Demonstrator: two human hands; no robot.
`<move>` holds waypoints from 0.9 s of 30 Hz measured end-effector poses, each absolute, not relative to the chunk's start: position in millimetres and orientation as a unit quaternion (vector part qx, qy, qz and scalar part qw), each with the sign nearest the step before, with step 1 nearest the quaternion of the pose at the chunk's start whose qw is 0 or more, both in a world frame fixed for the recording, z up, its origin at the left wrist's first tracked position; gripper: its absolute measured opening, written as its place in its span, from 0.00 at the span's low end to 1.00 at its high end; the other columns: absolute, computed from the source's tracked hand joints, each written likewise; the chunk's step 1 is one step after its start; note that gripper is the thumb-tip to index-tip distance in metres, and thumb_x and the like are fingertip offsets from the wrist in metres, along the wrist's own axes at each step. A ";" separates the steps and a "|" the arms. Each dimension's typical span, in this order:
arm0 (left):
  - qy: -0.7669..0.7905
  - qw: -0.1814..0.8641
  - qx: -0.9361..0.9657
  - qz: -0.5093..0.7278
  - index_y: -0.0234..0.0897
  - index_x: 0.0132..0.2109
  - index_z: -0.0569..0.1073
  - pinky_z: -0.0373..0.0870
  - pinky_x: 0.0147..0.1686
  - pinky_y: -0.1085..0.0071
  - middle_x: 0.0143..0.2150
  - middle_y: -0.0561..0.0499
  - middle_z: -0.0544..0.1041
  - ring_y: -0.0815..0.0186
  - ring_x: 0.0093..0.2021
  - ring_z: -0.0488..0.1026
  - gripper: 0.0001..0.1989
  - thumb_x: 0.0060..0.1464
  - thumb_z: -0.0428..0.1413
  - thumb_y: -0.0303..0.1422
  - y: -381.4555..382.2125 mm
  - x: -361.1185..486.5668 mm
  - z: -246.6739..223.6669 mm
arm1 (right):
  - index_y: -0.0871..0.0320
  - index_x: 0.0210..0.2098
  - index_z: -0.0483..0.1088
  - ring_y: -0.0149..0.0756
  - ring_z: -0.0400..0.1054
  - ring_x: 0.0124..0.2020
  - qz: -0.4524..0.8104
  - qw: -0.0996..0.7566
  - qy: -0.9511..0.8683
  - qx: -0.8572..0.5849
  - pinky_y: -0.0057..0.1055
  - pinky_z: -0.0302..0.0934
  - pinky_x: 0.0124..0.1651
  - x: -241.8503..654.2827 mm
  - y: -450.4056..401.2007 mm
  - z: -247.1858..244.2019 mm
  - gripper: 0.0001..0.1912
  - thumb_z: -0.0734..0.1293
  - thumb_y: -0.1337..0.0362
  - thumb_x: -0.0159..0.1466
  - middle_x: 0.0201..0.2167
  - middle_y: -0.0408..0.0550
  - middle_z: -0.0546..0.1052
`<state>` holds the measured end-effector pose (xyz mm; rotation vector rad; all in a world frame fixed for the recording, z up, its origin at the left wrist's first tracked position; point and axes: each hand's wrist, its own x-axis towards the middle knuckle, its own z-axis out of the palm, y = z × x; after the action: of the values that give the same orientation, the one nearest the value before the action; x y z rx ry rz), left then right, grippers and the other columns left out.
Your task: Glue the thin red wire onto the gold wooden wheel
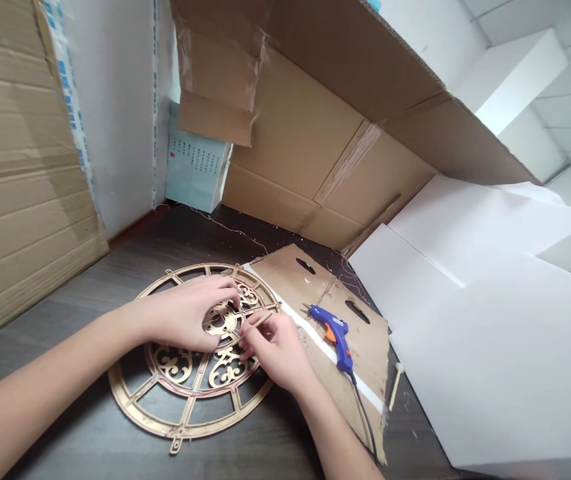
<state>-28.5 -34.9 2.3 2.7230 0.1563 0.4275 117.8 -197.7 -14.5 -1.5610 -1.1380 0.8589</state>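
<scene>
A round gold openwork wheel (165, 417) with scroll ornaments lies flat on the dark table. My left hand (185, 317) rests on its upper middle, fingertips pressing at the small gold hub (218, 321). My right hand (278, 350) sits just right of the hub and pinches a thin pale stick (260, 321) whose tip points at the hub. A fine red wire (185, 393) runs around the wheel's inner ring.
A blue and orange glue gun (336, 335) lies on a flat cardboard piece (365, 340) right of the wheel, its black cord trailing toward me. White foam boards (490, 347) fill the right side. Cardboard boxes (295, 133) stand behind and at the left. A small wooden stick (395, 385) lies by the boards.
</scene>
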 end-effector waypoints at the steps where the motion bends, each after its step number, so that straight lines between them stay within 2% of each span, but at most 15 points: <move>1: 0.056 0.193 0.968 0.154 0.43 0.50 0.75 0.67 0.57 0.61 0.54 0.46 0.74 0.52 0.55 0.71 0.25 0.41 0.60 0.35 -35.1 -28.5 2.4 | 0.61 0.32 0.71 0.32 0.72 0.26 0.349 0.486 -0.471 -0.648 0.26 0.69 0.28 117.5 -198.1 -13.8 0.10 0.65 0.61 0.64 0.26 0.45 0.74; 10: 0.051 0.203 0.964 0.162 0.44 0.48 0.76 0.68 0.56 0.61 0.53 0.46 0.75 0.52 0.53 0.72 0.23 0.40 0.60 0.34 -38.1 -28.7 5.8 | 0.61 0.33 0.71 0.31 0.71 0.25 0.356 0.496 -0.457 -0.646 0.26 0.69 0.29 115.8 -198.1 -14.3 0.09 0.65 0.61 0.63 0.26 0.44 0.74; 22: 0.050 0.201 0.966 0.154 0.43 0.48 0.75 0.68 0.57 0.61 0.53 0.46 0.74 0.53 0.54 0.71 0.23 0.40 0.60 0.33 -36.9 -28.3 5.2 | 0.60 0.32 0.70 0.30 0.70 0.24 0.341 0.455 -0.486 -0.664 0.24 0.65 0.28 111.4 -198.4 -9.4 0.08 0.64 0.63 0.63 0.26 0.44 0.74; 27: 0.045 0.208 0.964 0.156 0.42 0.47 0.75 0.69 0.56 0.62 0.54 0.46 0.75 0.54 0.54 0.72 0.21 0.42 0.60 0.32 -36.9 -30.6 6.0 | 0.60 0.30 0.71 0.30 0.68 0.22 0.330 0.489 -0.459 -0.664 0.25 0.65 0.25 109.5 -194.4 -15.3 0.06 0.63 0.65 0.60 0.24 0.43 0.73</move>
<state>-30.6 -36.9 6.0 2.6839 0.1263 0.4348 109.5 -194.4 -15.3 -1.6137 -1.1146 0.8025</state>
